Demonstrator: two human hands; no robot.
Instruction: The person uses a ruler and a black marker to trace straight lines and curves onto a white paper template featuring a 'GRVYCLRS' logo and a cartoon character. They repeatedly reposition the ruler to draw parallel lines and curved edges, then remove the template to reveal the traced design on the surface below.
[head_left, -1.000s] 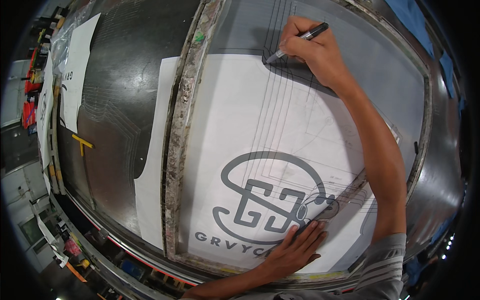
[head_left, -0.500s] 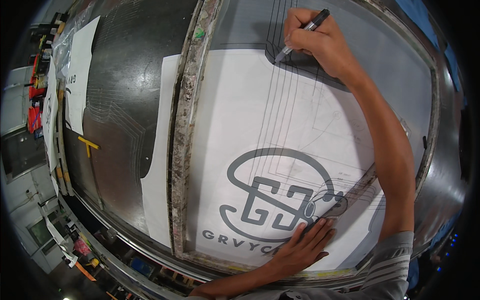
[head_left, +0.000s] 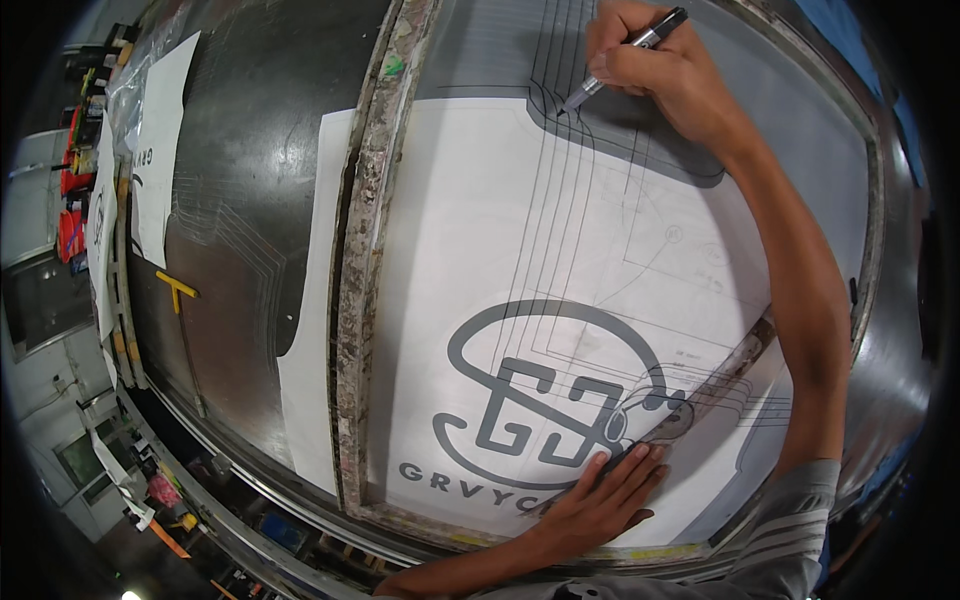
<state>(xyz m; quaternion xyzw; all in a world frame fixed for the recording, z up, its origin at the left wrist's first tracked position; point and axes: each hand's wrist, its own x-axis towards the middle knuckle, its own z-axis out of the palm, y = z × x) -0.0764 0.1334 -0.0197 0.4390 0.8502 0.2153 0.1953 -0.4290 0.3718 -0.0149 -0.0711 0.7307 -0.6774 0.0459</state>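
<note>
My right hand [head_left: 655, 70] grips a silver-and-black marker [head_left: 660, 28] in the upper middle, its tip [head_left: 565, 108] on the translucent screen [head_left: 470, 45] beside several dark drawn lines. Under the screen shows a white paper sheet [head_left: 470, 200] with a large grey logo [head_left: 515, 365] and faint outlines. My left hand [head_left: 605, 500] lies flat at the bottom, fingers extended and slightly spread, touching the lower end of a mottled diagonal strip [head_left: 735, 355] that runs up beneath my right forearm. The worn metal frame [head_left: 375, 200] borders the screen.
A dark metal table [head_left: 260, 130] at left carries cut paper sheets [head_left: 165, 120], a yellow T-shaped tool [head_left: 178, 285] and clear plastic [head_left: 130, 85]. Beyond its edge are red containers [head_left: 75, 170] and assorted clutter. Blue material [head_left: 840, 40] hangs at upper right.
My right hand with the marker has moved right and slightly up. The view has shifted a little. My left hand stays resting by the logo.
</note>
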